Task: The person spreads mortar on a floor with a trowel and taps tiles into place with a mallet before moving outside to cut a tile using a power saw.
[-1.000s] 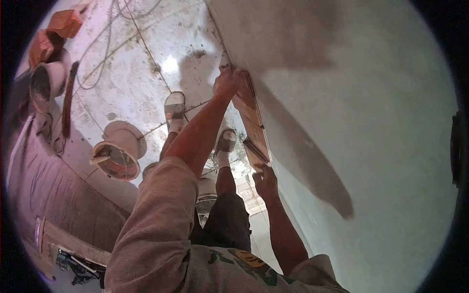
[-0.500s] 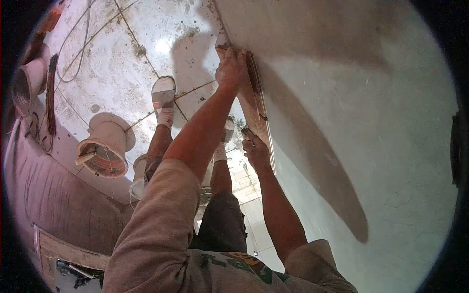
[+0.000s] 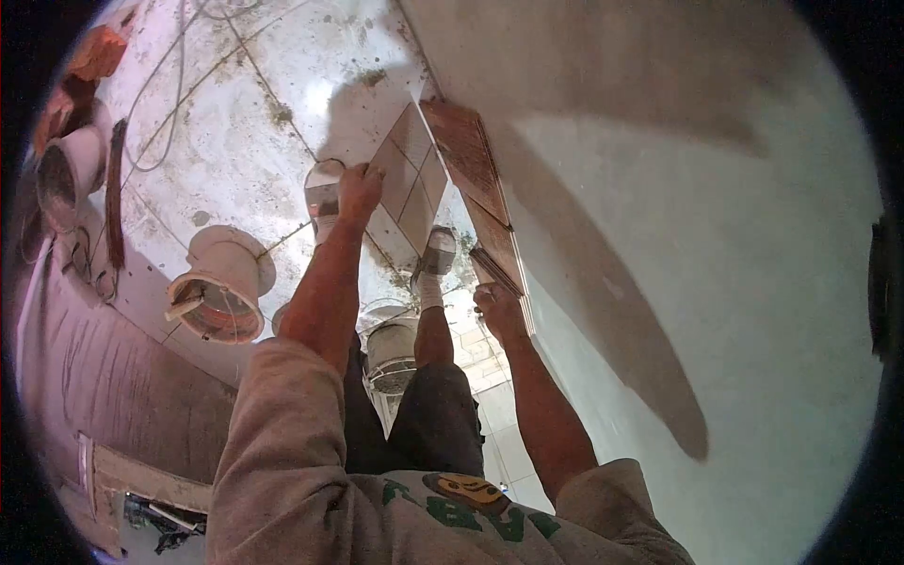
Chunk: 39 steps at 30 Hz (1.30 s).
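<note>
My left hand point(image 3: 361, 193) is closed on the edge of a flat tan tile point(image 3: 410, 169) with dark lines across its face. It holds the tile tilted over the floor, apart from the wall. My right hand point(image 3: 499, 306) is closed round the lower end of a narrow, dark-edged flat piece point(image 3: 496, 270), whose exact kind I cannot make out. Against the wall foot, beside both hands, stand reddish-brown tiles point(image 3: 461, 141) with a ridged surface. A lower tile point(image 3: 494, 231) is partly covered by the piece in my right hand.
On the left stand a bucket point(image 3: 221, 282) with a handle across it and another bucket point(image 3: 71, 174). A broom-like bundle point(image 3: 115, 193) and a cable point(image 3: 174, 104) lie near them. One more bucket point(image 3: 391, 353) is by my legs. The plastered wall point(image 3: 678, 282) bounds the right side.
My left hand has moved left, away from the wall, and now holds the tan tile out over the floor. The ridged tiles at the wall are uncovered. My right hand has shifted slightly downward.
</note>
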{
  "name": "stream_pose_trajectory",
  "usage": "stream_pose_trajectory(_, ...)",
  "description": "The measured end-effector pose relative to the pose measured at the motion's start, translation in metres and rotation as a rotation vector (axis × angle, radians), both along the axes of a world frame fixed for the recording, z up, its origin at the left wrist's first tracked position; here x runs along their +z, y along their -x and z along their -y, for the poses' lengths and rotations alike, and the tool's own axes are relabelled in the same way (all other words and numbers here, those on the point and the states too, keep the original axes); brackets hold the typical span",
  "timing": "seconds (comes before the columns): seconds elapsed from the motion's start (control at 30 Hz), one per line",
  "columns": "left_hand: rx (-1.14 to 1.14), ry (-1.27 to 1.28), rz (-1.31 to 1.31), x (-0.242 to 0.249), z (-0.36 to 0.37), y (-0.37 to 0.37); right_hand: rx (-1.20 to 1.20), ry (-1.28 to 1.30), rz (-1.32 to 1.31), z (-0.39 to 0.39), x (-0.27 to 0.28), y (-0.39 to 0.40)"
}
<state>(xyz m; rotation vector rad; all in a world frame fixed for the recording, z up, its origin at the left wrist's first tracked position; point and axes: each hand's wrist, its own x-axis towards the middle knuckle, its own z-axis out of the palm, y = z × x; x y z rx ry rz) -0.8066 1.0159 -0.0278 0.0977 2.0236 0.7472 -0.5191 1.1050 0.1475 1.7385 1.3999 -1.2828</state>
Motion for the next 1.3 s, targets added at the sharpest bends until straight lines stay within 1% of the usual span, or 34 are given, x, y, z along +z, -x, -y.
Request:
stream_pose_trajectory(0.03,0.006,0.005,-0.009,0.007,0.015,0.003,0.078,0.006,0.023,0.002,0.003,-0.006)
stream_pose_trajectory(0.07,0.165,-0.095,0.092,0.008,0.037,0.002,0.212,-0.061,-0.037,0.003,0.009,-0.008)
stream_pose_trajectory(0.1,0.323,-0.195,0.186,0.019,0.057,0.008,0.242,-0.043,-0.079,0.002,0.013,-0.012)
stream_pose_trajectory(0.13,0.327,-0.184,0.164,0.045,0.071,0.025,0.274,-0.023,-0.126,0.001,0.019,-0.010)
stream_pose_trajectory(0.2,0.617,-0.309,0.414,0.115,0.091,0.073,0.303,-0.028,-0.059,-0.006,0.052,0.034)
stream_pose_trajectory(0.23,0.618,-0.227,0.416,0.155,0.095,0.102,0.280,0.026,-0.065,-0.010,0.056,0.045)
stream_pose_trajectory(0.27,0.642,-0.284,0.422,0.175,0.114,0.121,0.261,0.073,-0.075,-0.013,0.059,0.058)
stream_pose_trajectory(0.33,0.656,-0.299,0.428,0.230,0.134,0.167,0.337,-0.053,-0.110,-0.015,0.080,0.098)
stream_pose_trajectory(0.4,0.663,-0.349,0.387,0.296,0.145,0.214,0.335,-0.070,-0.197,-0.025,0.117,0.162)
stream_pose_trajectory(0.47,0.666,-0.406,0.356,0.356,0.145,0.257,0.529,-0.302,-0.265,-0.036,0.159,0.220)
stream_pose_trajectory(0.5,0.645,-0.427,0.313,0.385,0.143,0.279,0.301,-0.192,-0.274,-0.042,0.189,0.255)
stream_pose_trajectory(0.53,0.622,-0.450,0.264,0.408,0.143,0.301,0.304,-0.210,-0.309,-0.048,0.218,0.286)
stream_pose_trajectory(0.57,0.669,-0.558,0.265,0.410,0.147,0.319,0.099,-0.081,-0.399,-0.055,0.247,0.317)
stream_pose_trajectory(0.6,0.666,-0.586,0.230,0.431,0.143,0.339,-0.097,0.057,-0.487,-0.060,0.271,0.344)
stream_pose_trajectory(0.67,0.698,-0.782,0.196,0.471,0.125,0.374,-0.047,0.082,-0.606,-0.073,0.305,0.381)
stream_pose_trajectory(0.7,0.751,-0.791,0.165,0.491,0.113,0.388,-0.061,0.171,-0.729,-0.079,0.318,0.399)
stream_pose_trajectory(0.73,0.747,-0.821,0.132,0.508,0.107,0.398,-0.076,0.261,-0.848,-0.081,0.331,0.411)
stream_pose_trajectory(0.77,0.801,-0.855,0.180,0.519,0.098,0.409,-0.093,0.384,-0.965,-0.081,0.347,0.430)
stream_pose_trajectory(0.8,0.854,-0.880,0.238,0.527,0.089,0.422,-0.083,0.385,-0.981,-0.085,0.357,0.448)
stream_pose_trajectory(0.87,0.901,-0.897,0.191,0.524,0.073,0.452,-0.212,0.564,-1.041,-0.092,0.365,0.483)
stream_pose_trajectory(0.93,0.985,-0.814,0.222,0.513,0.064,0.482,-0.219,0.584,-1.004,-0.100,0.350,0.512)
stream_pose_trajectory(0.97,0.953,-0.780,0.281,0.492,0.071,0.496,-0.234,0.583,-0.977,-0.102,0.344,0.520)
stream_pose_trajectory(1.0,0.953,-0.778,0.281,0.493,0.063,0.500,-0.235,0.584,-0.977,-0.107,0.349,0.535)
stream_pose_trajectory(1.07,1.126,-0.923,0.257,0.498,0.040,0.525,-0.242,0.512,-1.021,-0.119,0.358,0.586)
stream_pose_trajectory(1.13,1.149,-0.878,0.262,0.465,0.036,0.542,-0.285,0.522,-0.980,-0.136,0.337,0.616)
stream_pose_trajectory(1.2,1.193,-0.858,0.260,0.461,0.029,0.547,-0.293,0.530,-0.940,-0.146,0.339,0.641)
stream_pose_trajectory(1.27,1.239,-0.814,0.264,0.464,0.012,0.566,-0.274,0.541,-1.024,-0.156,0.346,0.683)
stream_pose_trajectory(1.3,1.237,-0.939,0.354,0.456,0.006,0.578,-0.262,0.542,-1.030,-0.163,0.347,0.707)
